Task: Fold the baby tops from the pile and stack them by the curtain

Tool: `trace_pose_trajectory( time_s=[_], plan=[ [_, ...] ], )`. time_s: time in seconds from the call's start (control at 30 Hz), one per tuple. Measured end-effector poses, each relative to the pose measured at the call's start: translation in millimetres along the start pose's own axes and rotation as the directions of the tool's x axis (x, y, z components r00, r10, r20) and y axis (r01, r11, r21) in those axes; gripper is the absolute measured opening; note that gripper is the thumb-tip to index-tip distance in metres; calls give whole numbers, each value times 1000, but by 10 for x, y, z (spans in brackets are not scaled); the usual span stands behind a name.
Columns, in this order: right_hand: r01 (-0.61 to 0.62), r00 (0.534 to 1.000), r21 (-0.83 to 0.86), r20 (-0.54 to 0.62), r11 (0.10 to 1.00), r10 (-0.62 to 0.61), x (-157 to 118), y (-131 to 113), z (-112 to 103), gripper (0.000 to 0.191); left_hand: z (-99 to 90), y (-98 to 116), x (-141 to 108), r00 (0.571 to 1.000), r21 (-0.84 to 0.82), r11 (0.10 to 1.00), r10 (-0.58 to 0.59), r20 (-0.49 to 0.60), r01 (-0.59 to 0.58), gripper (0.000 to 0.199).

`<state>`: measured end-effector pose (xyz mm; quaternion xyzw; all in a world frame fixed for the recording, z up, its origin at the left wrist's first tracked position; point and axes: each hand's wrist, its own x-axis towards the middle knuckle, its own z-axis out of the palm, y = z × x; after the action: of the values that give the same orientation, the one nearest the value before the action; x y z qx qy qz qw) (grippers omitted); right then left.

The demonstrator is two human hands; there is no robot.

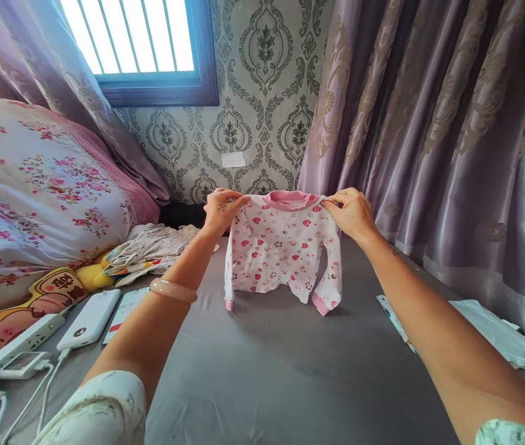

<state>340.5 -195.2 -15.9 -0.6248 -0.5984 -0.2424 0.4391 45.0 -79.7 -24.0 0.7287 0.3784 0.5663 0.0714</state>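
A small long-sleeved shirt (277,252), white with pink hearts and flowers, hangs upright between my hands over the grey bed sheet. Its pink collar (290,199) faces up, and the pink cuffs hang low, near the sheet. My left hand (223,208) pinches the shoulder on the left side. At the opposite shoulder, my right hand (351,211) grips the fabric between thumb and fingers. A pale bangle (174,290) circles my left wrist.
On the left lie a power strip (14,352), a white power bank (88,318), a phone (125,312) and a yellow cartoon cushion (9,321). Crumpled clothes (160,247) sit behind them. Folded pale cloth (498,330) lies at right, beside the curtain (429,142).
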Motion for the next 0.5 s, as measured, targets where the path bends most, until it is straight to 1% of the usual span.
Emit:
trace_pose_trajectory(
  time_s=[0.07, 0.1, 0.13, 0.17, 0.2, 0.23, 0.27, 0.3, 0.33, 0.4, 0.47, 0.5],
  plan=[
    [47, 995, -17, -91, 999, -49, 11, -39, -48, 38, -42, 77, -13, 991, 71, 996, 59, -123, -51, 28],
    [75, 985, -38, -152, 996, -80, 16, -57, -76, 36, -68, 119, -18, 976, 113, 989, 112, -189, -92, 27],
    [106, 973, -69, -197, 992, -118, 21, -69, -104, 35, -98, 156, -20, 959, 160, 976, 178, -221, -145, 26],
    [142, 964, -106, -211, 984, -162, 27, -75, -132, 33, -129, 185, -18, 946, 203, 958, 245, -212, -203, 26],
    [183, 960, -144, -188, 972, -208, 34, -73, -160, 32, -161, 203, -11, 940, 234, 936, 302, -159, -262, 26],
    [227, 958, -179, -137, 957, -253, 44, -65, -187, 30, -193, 211, -1, 936, 252, 916, 342, -82, -313, 27],
    [270, 954, -206, -76, 941, -290, 56, -52, -215, 28, -224, 212, 13, 931, 260, 900, 364, -10, -349, 28],
    [305, 948, -226, -26, 925, -319, 71, -39, -245, 27, -254, 210, 29, 928, 264, 892, 370, 36, -366, 29],
    [326, 942, -241, -1, 914, -336, 90, -28, -277, 26, -282, 211, 46, 929, 266, 892, 368, 46, -366, 30],
    [330, 938, -258, -20, 908, -346, 135, -20, -343, 27, -330, 231, 84, 934, 263, 903, 357, -19, -339, 30],
    [303, 941, -252, -75, 919, -331, 184, -25, -397, 30, -361, 270, 127, 931, 243, 917, 350, -106, -317, 30],
    [286, 944, -241, -94, 927, -316, 206, -26, -410, 32, -367, 288, 148, 930, 223, 922, 348, -123, -315, 30]
  ],
)
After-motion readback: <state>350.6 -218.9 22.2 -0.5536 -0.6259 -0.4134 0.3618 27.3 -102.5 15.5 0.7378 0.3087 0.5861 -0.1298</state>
